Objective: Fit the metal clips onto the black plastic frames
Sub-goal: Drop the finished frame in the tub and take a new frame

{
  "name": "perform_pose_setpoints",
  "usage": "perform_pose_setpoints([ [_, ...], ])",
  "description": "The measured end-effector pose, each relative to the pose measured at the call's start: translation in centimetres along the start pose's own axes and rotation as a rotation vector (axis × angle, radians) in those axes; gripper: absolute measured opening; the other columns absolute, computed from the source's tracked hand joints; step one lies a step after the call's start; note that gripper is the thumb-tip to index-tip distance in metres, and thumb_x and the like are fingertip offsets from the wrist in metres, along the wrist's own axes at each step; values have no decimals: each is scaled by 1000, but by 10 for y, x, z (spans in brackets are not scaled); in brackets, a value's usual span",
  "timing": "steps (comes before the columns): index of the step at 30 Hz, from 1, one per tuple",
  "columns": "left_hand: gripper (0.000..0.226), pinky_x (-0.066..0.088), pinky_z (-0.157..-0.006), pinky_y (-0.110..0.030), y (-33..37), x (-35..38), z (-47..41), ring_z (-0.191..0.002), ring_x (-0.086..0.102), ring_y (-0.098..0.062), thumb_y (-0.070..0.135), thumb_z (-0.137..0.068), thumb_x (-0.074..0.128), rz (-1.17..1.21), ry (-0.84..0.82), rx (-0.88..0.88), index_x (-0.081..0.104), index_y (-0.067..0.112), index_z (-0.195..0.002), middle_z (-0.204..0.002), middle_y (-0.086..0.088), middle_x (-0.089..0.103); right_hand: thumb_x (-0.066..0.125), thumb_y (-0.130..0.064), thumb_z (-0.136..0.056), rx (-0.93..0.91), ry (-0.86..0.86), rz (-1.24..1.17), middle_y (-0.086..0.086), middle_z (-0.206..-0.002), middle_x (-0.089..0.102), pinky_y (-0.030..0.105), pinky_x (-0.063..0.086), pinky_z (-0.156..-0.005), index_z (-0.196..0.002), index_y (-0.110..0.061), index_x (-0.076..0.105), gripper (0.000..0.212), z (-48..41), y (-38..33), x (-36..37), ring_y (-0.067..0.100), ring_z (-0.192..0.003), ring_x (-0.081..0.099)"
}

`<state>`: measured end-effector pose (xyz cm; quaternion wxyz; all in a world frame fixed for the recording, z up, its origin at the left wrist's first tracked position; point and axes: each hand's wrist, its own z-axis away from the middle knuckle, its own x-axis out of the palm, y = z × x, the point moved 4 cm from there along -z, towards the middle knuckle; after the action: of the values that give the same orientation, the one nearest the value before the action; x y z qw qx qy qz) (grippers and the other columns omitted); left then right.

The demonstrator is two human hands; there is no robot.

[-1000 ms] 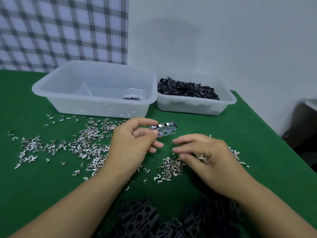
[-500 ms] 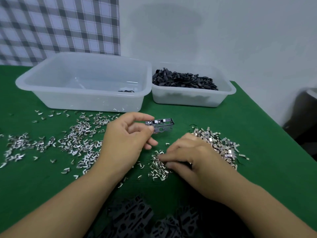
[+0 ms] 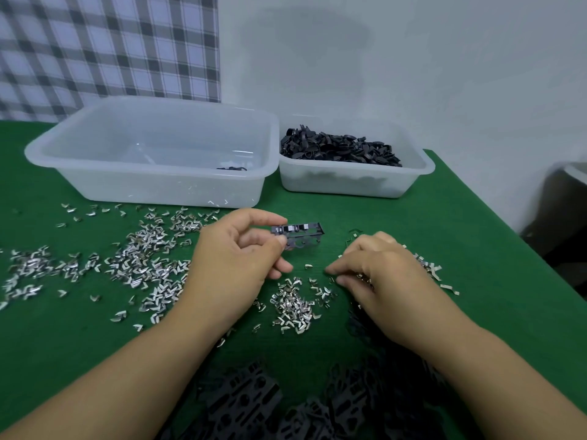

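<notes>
My left hand (image 3: 232,258) pinches a small black plastic frame (image 3: 300,237) by its left end, holding it above the green table with some metal clips seated along its top. My right hand (image 3: 378,277) is lowered palm-down onto loose metal clips (image 3: 293,304), its fingertips curled among them; whether a clip is pinched is hidden. More clips (image 3: 143,262) lie scattered across the cloth to the left. A heap of black frames (image 3: 247,404) lies at the near edge between my forearms.
Two translucent tubs stand at the back: a large one (image 3: 152,185) holding a few dark parts, and a smaller one (image 3: 413,173) heaped with black plastic pieces (image 3: 340,149). The table's right edge runs diagonally beside a dark object (image 3: 565,211).
My right hand moved from the middle clip heap a little to the right and back, fingers still down among clips. The left hand kept holding the frame in about the same place.
</notes>
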<state>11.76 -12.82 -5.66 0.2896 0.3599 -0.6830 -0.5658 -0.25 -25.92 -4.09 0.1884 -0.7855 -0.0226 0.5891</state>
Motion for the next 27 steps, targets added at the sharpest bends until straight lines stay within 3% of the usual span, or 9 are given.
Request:
perform_pose_setpoints([
  [8, 23, 49, -47, -17, 2, 2, 2, -51, 67, -12, -4, -83, 63, -6, -21, 2, 67, 18, -88, -62, -11, 68, 69, -23, -81, -87, -21, 13, -4, -80, 59, 35, 40, -78, -87, -21, 74, 8, -5, -7, 4, 20, -85, 48],
  [14, 24, 52, -50, -17, 2, 3, 3, -56, 70, -15, -3, -83, 64, -22, -31, -7, 67, 19, -90, -64, -8, 70, 58, -25, -87, -122, -23, 62, -5, -83, 53, 28, 32, -75, -82, -20, 61, 9, -8, -10, 8, 16, -83, 41],
  [17, 25, 54, -53, -18, 3, 3, 3, -59, 71, -16, -3, -82, 65, -46, -22, -3, 67, 21, -90, -65, -5, 71, 57, -23, -87, -76, 46, -61, -11, -82, 51, 16, 30, -71, -80, -25, 53, 8, -4, -7, 2, 4, -79, 40],
  [20, 26, 55, -56, -18, 4, 4, 4, -60, 71, -14, 0, -83, 65, -94, -19, 2, 66, 25, -88, -65, -2, 72, 63, -19, -84, 35, 163, -275, -12, -66, 57, 7, 34, -58, -74, -26, 56, 14, 1, -1, -5, -4, -63, 48],
  [23, 26, 55, -56, -17, 5, 4, 4, -60, 71, -13, 0, -83, 65, -110, -14, -7, 66, 26, -88, -65, 0, 73, 68, -14, -77, 113, 249, -450, -9, -65, 62, 9, 36, -49, -68, -24, 62, 15, 3, 4, -5, 3, -51, 49],
  [27, 23, 56, -58, -18, 7, 5, 4, -62, 72, -15, 1, -83, 66, -75, -18, -35, 65, 23, -91, -66, -2, 73, 73, -8, -73, 134, 320, -563, -4, -64, 63, 23, 46, -53, -67, -23, 63, 19, 2, 6, -6, 13, -54, 52],
])
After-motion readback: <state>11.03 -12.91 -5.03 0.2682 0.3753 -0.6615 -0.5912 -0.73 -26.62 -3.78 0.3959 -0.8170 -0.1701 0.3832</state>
